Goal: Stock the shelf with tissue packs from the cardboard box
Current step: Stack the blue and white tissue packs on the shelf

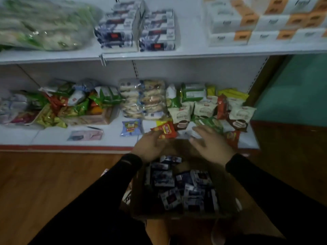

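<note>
A brown cardboard box (pixel 228 195) stands on the floor below me, holding several loose blue-and-white tissue packs (pixel 169 197). Two stacks of the same tissue packs (pixel 136 27) sit on the upper shelf (pixel 194 52). My left hand (pixel 150 147) hovers over the box's far edge with fingers relaxed, holding nothing. My right hand (pixel 210 144) is spread flat beside it, also with nothing in it, above the box and close to the lower shelf's front edge.
The lower shelf (pixel 53 140) carries piles of snack bags (pixel 76 105), wrapped buns (pixel 143 99) and an orange packet (pixel 164 131) just beyond my left fingers. White-and-orange boxes (pixel 256 22) and a green bag (pixel 40 27) fill the upper shelf. Wooden floor lies to the left.
</note>
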Demonstrator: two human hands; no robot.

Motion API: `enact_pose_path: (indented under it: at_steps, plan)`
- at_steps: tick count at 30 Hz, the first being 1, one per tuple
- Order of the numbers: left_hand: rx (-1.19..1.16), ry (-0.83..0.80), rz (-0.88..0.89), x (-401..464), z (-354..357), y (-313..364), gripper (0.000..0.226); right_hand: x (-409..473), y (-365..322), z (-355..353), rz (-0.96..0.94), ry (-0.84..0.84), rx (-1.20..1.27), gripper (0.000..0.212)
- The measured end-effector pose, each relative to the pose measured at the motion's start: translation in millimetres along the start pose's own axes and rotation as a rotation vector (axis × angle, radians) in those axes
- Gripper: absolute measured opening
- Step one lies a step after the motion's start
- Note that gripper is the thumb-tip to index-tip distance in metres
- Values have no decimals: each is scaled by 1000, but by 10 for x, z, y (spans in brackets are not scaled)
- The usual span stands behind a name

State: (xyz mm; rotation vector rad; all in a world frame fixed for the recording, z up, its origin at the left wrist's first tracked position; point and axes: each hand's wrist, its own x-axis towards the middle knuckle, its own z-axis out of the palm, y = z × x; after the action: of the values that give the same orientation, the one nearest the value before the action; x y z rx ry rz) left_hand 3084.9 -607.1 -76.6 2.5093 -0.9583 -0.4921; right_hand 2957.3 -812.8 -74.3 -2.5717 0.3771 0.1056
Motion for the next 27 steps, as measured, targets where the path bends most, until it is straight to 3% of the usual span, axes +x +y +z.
enact_pose_path:
  at_steps: [3,6,11,18,22,25,27]
  plan:
    - [-28,-200,-81,103,557,-306,43,160,231,578,91,-210,20,62]
    - [-45,-343,-221,220,1071,-671,49,362,434,1150,177,-382,60,59]
    - [-31,-512,-382,498,1748,-1151,58,685,743,2094,310,-521,206,54]
    - [-51,-597,-590,883,2535,-1636,56,1057,989,2988,480,-639,447,58]
    - [-117,-516,-712,991,2766,-1679,66,1185,1050,3322,569,-680,637,65]
    - [-206,-497,-736,972,2802,-1623,66,1174,1107,3412,705,-641,768,73]
    - [-235,-470,-709,934,2695,-1531,53,1124,1084,3304,796,-553,801,59]
